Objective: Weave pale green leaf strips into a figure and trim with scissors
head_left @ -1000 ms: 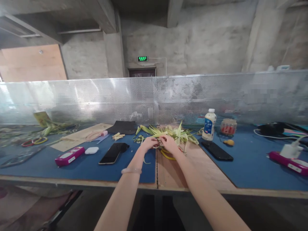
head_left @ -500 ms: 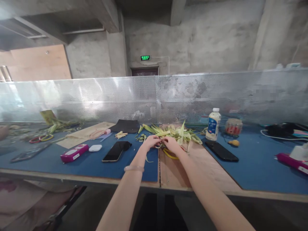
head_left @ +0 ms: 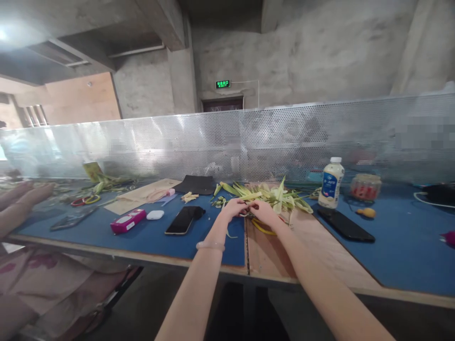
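Screen (head_left: 170,142): perforated metal, running across the whole frame behind the desk.
Desk (head_left: 106,239): blue top with a pale near edge, filling the middle band from left to right.
Board (head_left: 320,251): bare wood, lying on the desk right of centre and reaching its near edge.
Leaves (head_left: 277,195): a loose green-yellow pile at the board's far end, centre of frame, just above both hands.
Other person's hands (head_left: 24,196): flat with fingers out, at the left edge of the frame over the desk's end.
Left hand (head_left: 233,208): centre of frame, touching the near edge of the leaves. Its grip is closed, fingertips pinched on the strip.
Right hand (head_left: 263,211): just right of the left hand, knuckles nearly meeting it. Its grip is closed too, on the same strip.
Phones: one (head_left: 183,220) left of the hands on the blue top, one (head_left: 346,226) right of the board, both face up.
Bottle (head_left: 331,183): white with a blue label, upright, right of the leaves.
Box (head_left: 128,221): pink, left of the nearer phone.
Ring (head_left: 265,229): yellow, on the board, partly under the right hand.
Bracelet (head_left: 210,245): pale, on the left wrist.
Strip (head_left: 245,214): a thin piece between the two hands, probably leaf. It is too small to be sure.
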Available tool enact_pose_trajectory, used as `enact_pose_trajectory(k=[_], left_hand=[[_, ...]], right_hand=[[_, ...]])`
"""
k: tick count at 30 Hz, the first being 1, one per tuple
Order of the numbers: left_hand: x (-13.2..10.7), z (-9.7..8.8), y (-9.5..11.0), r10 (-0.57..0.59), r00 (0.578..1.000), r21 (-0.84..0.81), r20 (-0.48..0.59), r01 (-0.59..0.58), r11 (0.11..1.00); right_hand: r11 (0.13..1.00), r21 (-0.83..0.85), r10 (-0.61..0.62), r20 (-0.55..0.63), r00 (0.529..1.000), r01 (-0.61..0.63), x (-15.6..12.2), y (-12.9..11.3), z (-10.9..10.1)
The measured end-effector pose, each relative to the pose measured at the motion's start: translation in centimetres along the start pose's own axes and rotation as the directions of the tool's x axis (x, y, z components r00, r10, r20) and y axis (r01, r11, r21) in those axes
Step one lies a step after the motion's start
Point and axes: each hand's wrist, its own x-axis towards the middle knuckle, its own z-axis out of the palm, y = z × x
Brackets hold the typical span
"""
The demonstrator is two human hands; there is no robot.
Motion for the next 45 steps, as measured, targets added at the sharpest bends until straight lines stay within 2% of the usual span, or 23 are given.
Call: enact_pose_trajectory(k=[18, 25, 29, 38, 45], left_hand=[[-0.08, 0.01, 0.09, 0.015, 1.000, 0.014, 0.017, -0.016, 1.000], [-0.04, 0.27, 0.44, 0.022, 0.998, 0.054, -0.053, -0.020, 0.998], [-0.08, 0.37, 0.61, 0.099, 0.990, 0.086, -0.100, -0.091, 0.992], [0.10, 0.41, 0.51, 0.323, 0.941, 0.264, -0.101, -0.287, 0.921], [0.31, 0.43, 0.39, 0.402, 0.908, 0.402, -0.115, -0.327, 0.855]], right_hand=[[1.000, 0.026, -0.014, -0.014, 1.000, 0.014, 0.11, 0.20, -0.04], [1.000, 0.022, 0.020, -0.049, 0.999, -0.019, 0.17, 0.11, -0.06], [0.997, 0.024, 0.070, -0.085, 0.994, -0.068, 0.27, 0.28, 0.06], [0.993, 0.047, 0.116, -0.098, 0.988, -0.112, 0.28, 0.16, -0.26], [0.992, 0.066, 0.115, -0.109, 0.987, -0.109, 0.26, 0.22, -0.14]])
